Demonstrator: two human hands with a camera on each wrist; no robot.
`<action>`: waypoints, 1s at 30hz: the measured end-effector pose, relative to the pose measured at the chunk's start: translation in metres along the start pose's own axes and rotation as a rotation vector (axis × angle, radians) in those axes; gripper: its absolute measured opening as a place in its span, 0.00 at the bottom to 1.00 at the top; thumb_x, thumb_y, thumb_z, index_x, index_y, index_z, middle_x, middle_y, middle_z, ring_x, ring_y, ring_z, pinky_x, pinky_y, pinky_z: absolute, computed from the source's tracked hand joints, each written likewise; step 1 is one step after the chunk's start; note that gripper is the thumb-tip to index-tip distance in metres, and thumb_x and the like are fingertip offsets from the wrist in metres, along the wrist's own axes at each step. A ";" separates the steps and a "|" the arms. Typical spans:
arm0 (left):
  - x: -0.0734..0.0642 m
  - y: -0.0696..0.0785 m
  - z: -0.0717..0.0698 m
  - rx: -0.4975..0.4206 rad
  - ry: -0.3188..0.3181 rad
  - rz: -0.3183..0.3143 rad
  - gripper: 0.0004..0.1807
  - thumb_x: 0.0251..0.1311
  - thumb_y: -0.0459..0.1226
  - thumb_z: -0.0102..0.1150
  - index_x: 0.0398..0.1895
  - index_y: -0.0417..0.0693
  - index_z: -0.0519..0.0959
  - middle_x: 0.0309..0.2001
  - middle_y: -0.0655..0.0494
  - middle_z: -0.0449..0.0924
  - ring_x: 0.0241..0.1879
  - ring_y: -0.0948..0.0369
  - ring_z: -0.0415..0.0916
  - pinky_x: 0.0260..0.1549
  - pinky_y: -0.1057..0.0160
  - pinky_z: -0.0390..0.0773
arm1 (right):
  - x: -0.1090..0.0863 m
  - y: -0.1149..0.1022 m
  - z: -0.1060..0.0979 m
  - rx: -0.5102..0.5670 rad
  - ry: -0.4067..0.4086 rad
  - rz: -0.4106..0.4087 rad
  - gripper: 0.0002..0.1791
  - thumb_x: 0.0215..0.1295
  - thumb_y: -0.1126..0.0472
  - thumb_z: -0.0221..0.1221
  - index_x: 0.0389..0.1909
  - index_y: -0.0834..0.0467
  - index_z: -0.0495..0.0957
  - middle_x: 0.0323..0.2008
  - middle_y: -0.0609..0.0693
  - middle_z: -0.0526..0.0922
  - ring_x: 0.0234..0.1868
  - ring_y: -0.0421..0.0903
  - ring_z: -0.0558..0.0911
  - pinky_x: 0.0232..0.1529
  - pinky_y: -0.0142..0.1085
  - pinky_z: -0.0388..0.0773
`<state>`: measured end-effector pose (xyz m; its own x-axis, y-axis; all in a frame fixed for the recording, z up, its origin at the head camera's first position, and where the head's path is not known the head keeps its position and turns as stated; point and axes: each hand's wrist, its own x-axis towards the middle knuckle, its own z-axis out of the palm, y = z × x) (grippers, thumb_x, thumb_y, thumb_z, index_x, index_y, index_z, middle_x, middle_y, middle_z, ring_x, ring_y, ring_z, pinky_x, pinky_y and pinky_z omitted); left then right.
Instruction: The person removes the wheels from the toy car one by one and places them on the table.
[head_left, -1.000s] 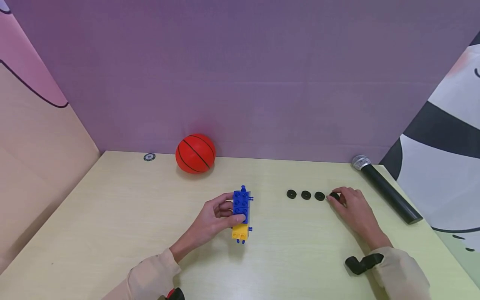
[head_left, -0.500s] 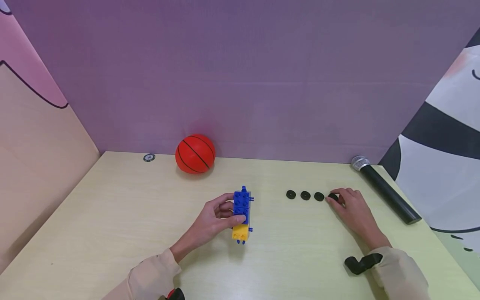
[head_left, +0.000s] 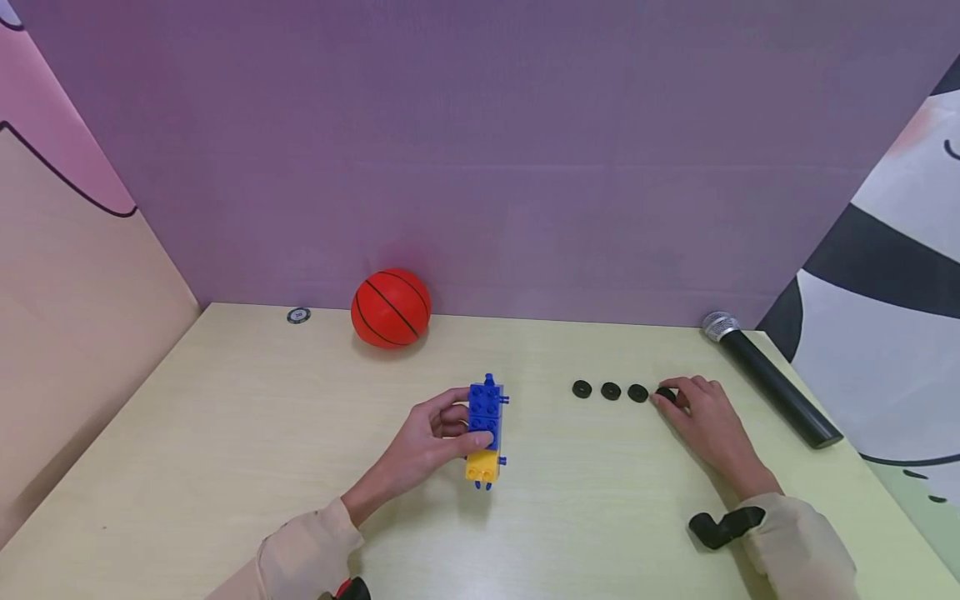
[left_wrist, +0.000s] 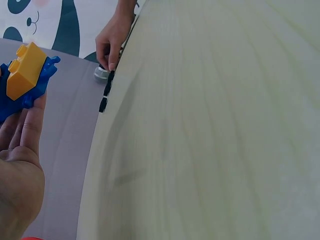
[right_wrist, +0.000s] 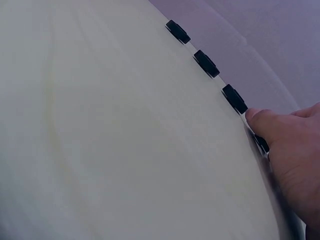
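Observation:
My left hand [head_left: 416, 454] grips a toy vehicle body of building blocks [head_left: 483, 404], held above the table. It is blue at the far end with a yellow block at the near end, and blue axle pegs stick out on its right side. In the left wrist view the yellow sloped block [left_wrist: 25, 72] shows on its blue base. Farther right, thumb and finger of my right hand [head_left: 708, 425] pinch a small black toy wheel [head_left: 667, 393] at the tabletop. Three like wheels, the nearest one [head_left: 638, 393] just beside my fingertips, lie flat in a row to its left.
A red basketball [head_left: 391, 308] stands at the back edge of the table [head_left: 225, 433], with a small round chip [head_left: 298, 315] to its left. At the right edge lies a black microphone [head_left: 772, 379] with a silver head. A purple backdrop [head_left: 480, 167] rises behind.
The toy body in my left hand has shifted very slightly nearer and to the right. My right hand stays on the wheel, and the row of wheels looks unchanged.

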<state>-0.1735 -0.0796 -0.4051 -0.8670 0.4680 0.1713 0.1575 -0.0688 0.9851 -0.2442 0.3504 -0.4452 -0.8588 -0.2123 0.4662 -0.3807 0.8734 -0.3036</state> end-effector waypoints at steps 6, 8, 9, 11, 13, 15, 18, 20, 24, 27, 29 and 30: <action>-0.001 -0.001 0.000 0.009 0.004 0.007 0.36 0.67 0.41 0.68 0.73 0.35 0.67 0.48 0.47 0.85 0.45 0.55 0.82 0.50 0.64 0.82 | 0.000 0.000 0.001 -0.002 -0.004 -0.001 0.13 0.66 0.63 0.68 0.46 0.67 0.83 0.28 0.50 0.73 0.34 0.54 0.71 0.35 0.48 0.67; -0.001 -0.001 0.000 0.011 0.005 0.007 0.36 0.67 0.41 0.68 0.73 0.35 0.67 0.47 0.48 0.85 0.44 0.55 0.82 0.50 0.63 0.82 | 0.000 0.000 0.000 0.003 -0.004 -0.005 0.13 0.66 0.63 0.69 0.47 0.67 0.83 0.28 0.50 0.73 0.34 0.54 0.70 0.35 0.47 0.66; -0.001 -0.001 0.000 0.011 0.005 0.006 0.36 0.67 0.40 0.68 0.73 0.35 0.67 0.47 0.48 0.85 0.44 0.55 0.82 0.50 0.63 0.82 | 0.000 0.000 0.000 0.004 -0.003 -0.008 0.13 0.66 0.63 0.69 0.47 0.67 0.83 0.28 0.49 0.73 0.34 0.53 0.70 0.35 0.47 0.66; -0.001 -0.001 0.000 0.011 0.005 0.005 0.36 0.67 0.40 0.68 0.73 0.35 0.67 0.47 0.48 0.85 0.44 0.55 0.82 0.50 0.63 0.82 | 0.000 -0.001 0.000 0.010 -0.002 -0.012 0.13 0.66 0.63 0.69 0.47 0.67 0.83 0.28 0.49 0.72 0.34 0.53 0.70 0.35 0.47 0.66; -0.001 -0.002 0.000 0.010 0.006 0.003 0.36 0.67 0.40 0.68 0.73 0.35 0.67 0.47 0.48 0.85 0.44 0.55 0.82 0.50 0.63 0.82 | 0.000 -0.001 -0.001 0.013 0.000 -0.012 0.13 0.66 0.64 0.68 0.47 0.67 0.82 0.28 0.49 0.72 0.34 0.53 0.70 0.35 0.47 0.66; -0.001 -0.002 0.000 0.009 0.005 0.003 0.35 0.67 0.40 0.68 0.73 0.35 0.68 0.48 0.47 0.85 0.44 0.55 0.82 0.50 0.63 0.82 | -0.001 -0.001 -0.001 0.017 0.005 -0.011 0.14 0.66 0.63 0.68 0.47 0.68 0.82 0.28 0.48 0.72 0.34 0.54 0.71 0.36 0.47 0.66; -0.001 -0.002 0.000 0.007 0.004 0.004 0.35 0.67 0.40 0.68 0.72 0.35 0.68 0.47 0.47 0.85 0.44 0.55 0.82 0.49 0.64 0.82 | -0.001 -0.002 -0.002 0.033 0.015 -0.010 0.14 0.67 0.63 0.68 0.48 0.68 0.82 0.27 0.49 0.72 0.35 0.54 0.71 0.40 0.48 0.66; -0.001 -0.002 0.000 0.006 0.002 0.006 0.34 0.67 0.40 0.68 0.72 0.35 0.68 0.47 0.47 0.85 0.43 0.55 0.82 0.49 0.64 0.82 | -0.001 -0.002 -0.004 0.046 0.024 -0.013 0.14 0.67 0.63 0.68 0.48 0.68 0.82 0.27 0.49 0.72 0.35 0.54 0.71 0.42 0.47 0.65; -0.001 -0.002 0.001 0.006 0.002 0.002 0.35 0.67 0.39 0.68 0.73 0.35 0.67 0.47 0.48 0.85 0.43 0.55 0.82 0.49 0.64 0.82 | -0.003 -0.001 -0.005 0.064 0.038 -0.023 0.14 0.67 0.65 0.67 0.49 0.69 0.82 0.26 0.48 0.73 0.34 0.52 0.71 0.42 0.44 0.64; -0.001 -0.001 0.001 0.008 0.001 -0.002 0.35 0.67 0.39 0.68 0.73 0.35 0.67 0.47 0.48 0.85 0.44 0.55 0.82 0.49 0.64 0.82 | -0.004 -0.002 -0.007 0.066 0.046 -0.030 0.14 0.67 0.65 0.68 0.48 0.69 0.82 0.26 0.48 0.73 0.34 0.51 0.72 0.39 0.41 0.65; -0.001 -0.001 0.001 0.009 -0.004 -0.003 0.35 0.68 0.39 0.67 0.73 0.35 0.67 0.47 0.48 0.85 0.44 0.55 0.82 0.49 0.64 0.82 | -0.004 -0.004 -0.009 0.064 0.053 -0.037 0.14 0.66 0.65 0.68 0.48 0.69 0.82 0.27 0.48 0.74 0.34 0.50 0.72 0.37 0.40 0.66; -0.001 -0.002 0.001 0.011 -0.007 -0.002 0.35 0.68 0.40 0.67 0.73 0.35 0.67 0.47 0.48 0.84 0.44 0.55 0.82 0.50 0.64 0.82 | -0.005 -0.006 -0.011 0.064 0.056 -0.039 0.14 0.66 0.66 0.68 0.48 0.69 0.82 0.27 0.48 0.74 0.34 0.50 0.72 0.37 0.40 0.66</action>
<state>-0.1730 -0.0792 -0.4068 -0.8638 0.4746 0.1690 0.1607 -0.0583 0.9853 -0.2345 0.3512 -0.4368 -0.8233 -0.2190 0.5236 -0.4361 0.8346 -0.3365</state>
